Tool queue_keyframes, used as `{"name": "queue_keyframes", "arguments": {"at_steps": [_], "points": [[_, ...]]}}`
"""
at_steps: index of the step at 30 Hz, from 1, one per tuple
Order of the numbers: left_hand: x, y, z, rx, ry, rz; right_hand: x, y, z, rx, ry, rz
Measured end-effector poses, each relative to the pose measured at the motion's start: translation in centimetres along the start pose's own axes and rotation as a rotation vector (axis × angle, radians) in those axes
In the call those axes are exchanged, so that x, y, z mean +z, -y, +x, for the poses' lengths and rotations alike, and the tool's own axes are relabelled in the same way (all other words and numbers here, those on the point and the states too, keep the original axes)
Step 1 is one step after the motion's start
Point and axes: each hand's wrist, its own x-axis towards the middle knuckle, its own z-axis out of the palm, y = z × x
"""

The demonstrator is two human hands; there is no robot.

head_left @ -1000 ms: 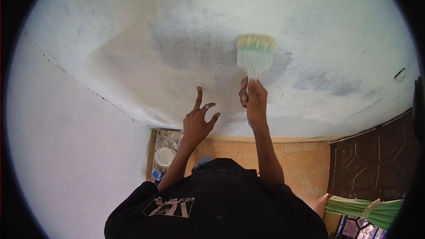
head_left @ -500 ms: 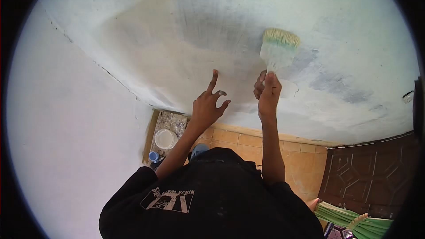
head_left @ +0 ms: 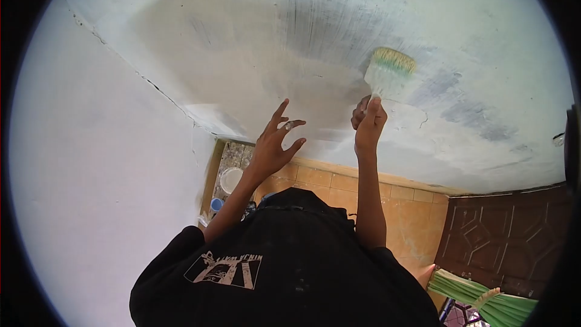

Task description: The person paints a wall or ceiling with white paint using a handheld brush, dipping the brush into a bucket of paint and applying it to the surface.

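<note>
Our right hand [head_left: 368, 128] grips the handle of a paintbrush [head_left: 390, 72], whose pale bristles lie against the wall [head_left: 200, 30] at the right edge of a grey streaked patch. Our left hand [head_left: 272, 148] is open just beside it, fingers spread and holding nothing; whether it touches the plaster we cannot tell. Below, a white bucket [head_left: 230, 180] and a blue cup [head_left: 216, 204] stand together by the corner.

Bare wall [head_left: 484, 36] lies open above and right of the paintbrush [head_left: 390, 72] gripped in the right hand [head_left: 366, 124]; the left hand [head_left: 272, 145], fingers spread, blocks the near left; a side wall [head_left: 91, 175] closes the corner; a carved wooden door [head_left: 508, 236] bounds the lower right; a white bucket [head_left: 231, 180] and blue cup [head_left: 216, 204] crowd the floor under the left arm.
</note>
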Motion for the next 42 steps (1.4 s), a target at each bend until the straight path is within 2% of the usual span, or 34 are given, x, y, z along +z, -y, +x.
{"name": "queue_keyframes", "arguments": {"at_steps": [1, 5, 8, 9, 12, 15, 18, 20, 22, 25, 28, 31, 34, 36, 39, 42], "points": [[-0.1, 0.3, -0.5, -0.007, 0.001, -0.01, -0.2, -1.2, 0.0, -0.011, 0.012, -0.005], [-1.1, 1.1, -2.0, -0.032, -0.002, 0.014, -1.7, -7.8, -5.0, 0.217, 0.009, 0.001], [-1.7, 2.0, -2.9, -0.093, 0.038, -0.084, 0.0, -6.5, -6.5, 0.407, -0.077, -0.001], [-1.8, 2.2, -3.1, -0.086, 0.02, -0.08, 0.6, -6.2, -6.1, 0.267, -0.004, 0.007], [-2.3, 2.6, -3.7, -0.1, 0.025, -0.123, 5.4, -1.3, -2.7, 0.06, 0.102, -0.037], [-2.5, 2.7, -3.6, -0.134, 0.054, -0.219, 8.2, -0.6, -0.4, 0.115, 0.111, -0.071], [-2.6, 3.1, -3.4, -0.093, 0.019, -0.209, 6.5, -8.2, -1.8, -0.013, 0.091, -0.31], [-2.7, 3.2, -3.4, -0.106, 0.02, -0.227, 5.7, -10.8, -5.1, 0.006, 0.073, -0.386], [-2.7, 3.9, -3.5, -0.078, 0.023, -0.21, 6.4, -9.4, -7.8, 0.322, -0.004, -0.212], [-3.4, 4.1, -3.2, -0.113, 0.058, -0.246, 8.2, -6.6, -5.8, 0.116, 0.042, -0.181], [-4.2, 4.3, -2.8, -0.122, 0.076, -0.27, 11.6, -1.3, -1.8, 0.149, 0.038, -0.043], [-4.8, 5.2, -2.4, -0.115, 0.057, -0.281, 11.8, -3.1, -0.8, 0.09, 0.047, -0.093], [-5.1, 6.3, -2.1, -0.148, 0.025, -0.314, 9.9, -8.7, -5.0, 0.141, 0.044, -0.252], [-5.3, 7.0, -2.6, -0.172, 0.009, -0.342, 9.9, -8.8, -8.3, 0.276, 0.019, -0.271], [-5.3, 7.6, -3.1, -0.194, -0.003, -0.415, 12.2, -3.8, -7.2, 0.327, 0.042, -0.055], [-5.4, 8.0, -3.7, -0.232, 0.006, -0.485, 14.5, 2.1, -2.7, 0.208, 0.086, -0.032]]}}
